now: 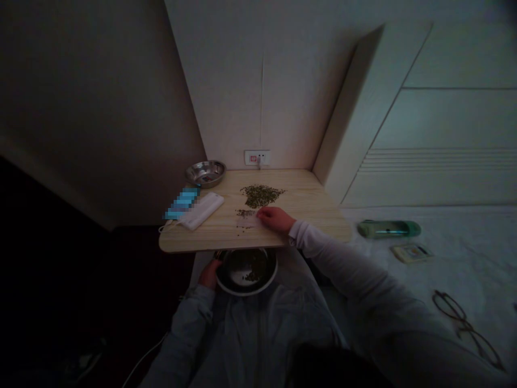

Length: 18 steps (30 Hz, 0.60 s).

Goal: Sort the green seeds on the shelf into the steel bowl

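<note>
My right hand [275,220] is closed on a pale, thin card [247,221], which lies low against the wooden tabletop among a few scattered grains. Just beyond it spreads a pile of small greenish-brown grains [262,195], perhaps beans or seeds. At the left rim of a metal bowl [246,291], my left hand [209,275] grips the edge, its fingers partly hidden. The bowl sits over my lap, below the table's front edge, with some of the same grains inside it.
On the table [311,194] stand a second metal bowl [205,173], a phone [181,203] and a white power strip [202,210]. A wall socket [257,158] is behind. On the bed at right lie a green bottle [389,229], another phone-like device [411,253] and glasses [464,326].
</note>
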Each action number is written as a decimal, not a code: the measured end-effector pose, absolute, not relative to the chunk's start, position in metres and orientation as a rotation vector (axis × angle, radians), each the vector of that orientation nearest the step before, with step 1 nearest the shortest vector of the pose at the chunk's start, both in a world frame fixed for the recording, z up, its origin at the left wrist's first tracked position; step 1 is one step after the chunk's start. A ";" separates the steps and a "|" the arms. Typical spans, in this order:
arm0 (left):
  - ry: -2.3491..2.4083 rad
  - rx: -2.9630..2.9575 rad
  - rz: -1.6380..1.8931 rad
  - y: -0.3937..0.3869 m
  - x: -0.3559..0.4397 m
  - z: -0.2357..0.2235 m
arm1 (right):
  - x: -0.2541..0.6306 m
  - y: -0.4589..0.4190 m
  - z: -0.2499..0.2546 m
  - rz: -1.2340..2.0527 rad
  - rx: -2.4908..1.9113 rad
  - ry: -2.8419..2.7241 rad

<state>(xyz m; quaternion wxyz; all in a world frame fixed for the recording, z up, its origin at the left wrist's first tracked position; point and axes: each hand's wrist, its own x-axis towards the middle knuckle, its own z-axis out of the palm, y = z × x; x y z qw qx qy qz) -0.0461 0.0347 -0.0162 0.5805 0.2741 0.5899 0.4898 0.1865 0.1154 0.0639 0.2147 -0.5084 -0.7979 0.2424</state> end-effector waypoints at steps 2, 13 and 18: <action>1.436 0.705 1.114 0.038 -0.051 -0.014 | 0.185 0.114 0.064 0.677 -1.405 -2.213; 1.392 0.655 1.036 0.047 -0.051 -0.028 | 0.172 0.102 0.063 0.765 -1.326 -2.226; 1.272 0.553 1.022 0.044 -0.045 -0.024 | 0.169 0.098 0.064 0.778 -1.299 -2.238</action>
